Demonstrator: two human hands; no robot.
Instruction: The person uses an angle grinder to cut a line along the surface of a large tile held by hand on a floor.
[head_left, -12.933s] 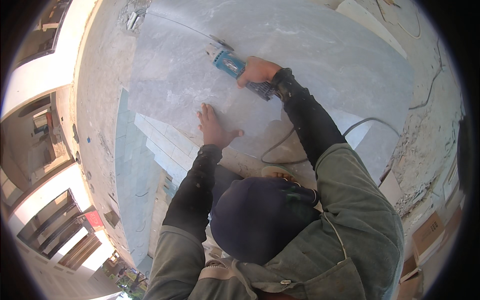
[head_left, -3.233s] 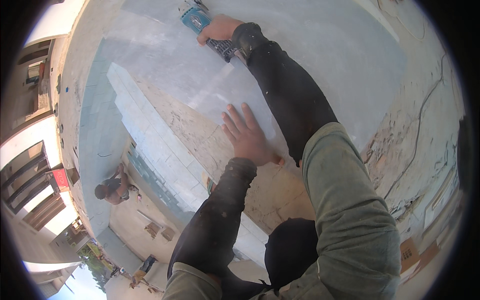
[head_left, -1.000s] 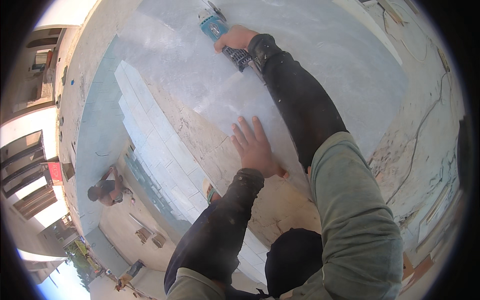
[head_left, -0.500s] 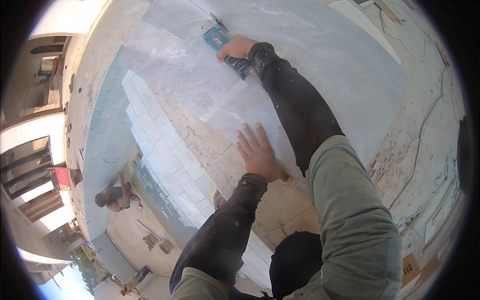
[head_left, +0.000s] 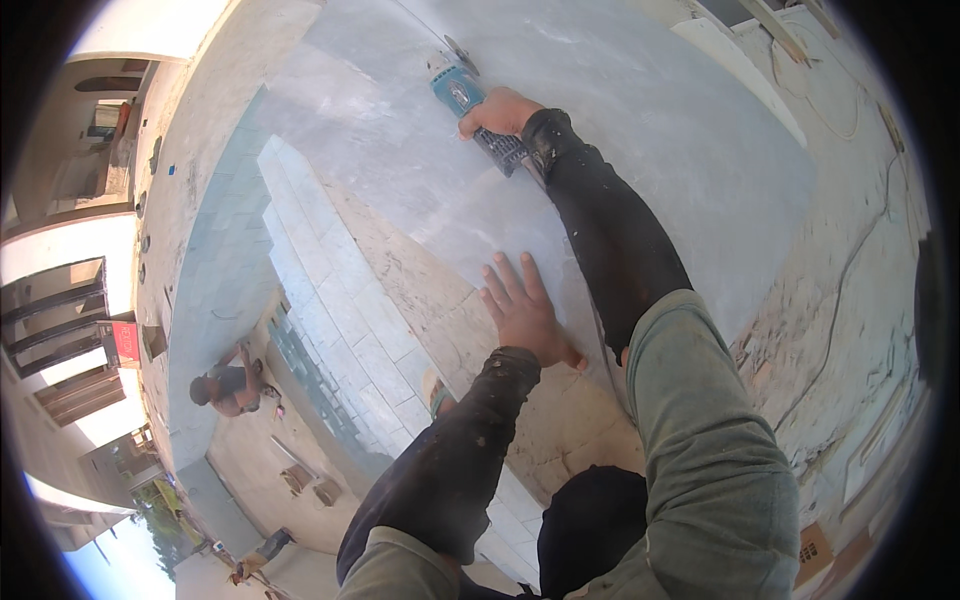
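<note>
In my right hand [head_left: 508, 108] is a teal and black angle grinder [head_left: 458, 90], its fingers closed round the body. The grinder's thin disc [head_left: 462, 56] stands on edge at a large grey stone-look slab [head_left: 690, 140]. A fine pale line runs over the slab beyond the disc. Whitish dust blurs the surface left of the tool. My left hand [head_left: 528, 318] lies flat with spread fingers at the slab's near edge, nearer to me than the grinder. It holds nothing. A cord or narrow strip passes beside my right forearm.
Cracked bare concrete [head_left: 400, 235] lies under and beside the slab. Left of it runs a pale tiled ledge [head_left: 345, 290], with a lower tiled basin beyond. A person [head_left: 235, 385] crouches down there. A dark cable [head_left: 850, 260] snakes over rough ground at right. Wood strips [head_left: 775, 30] lie far right.
My right hand and the grinder have shifted slightly right across the slab. The left hand stays spread in nearly the same spot. The whole view has moved a little.
</note>
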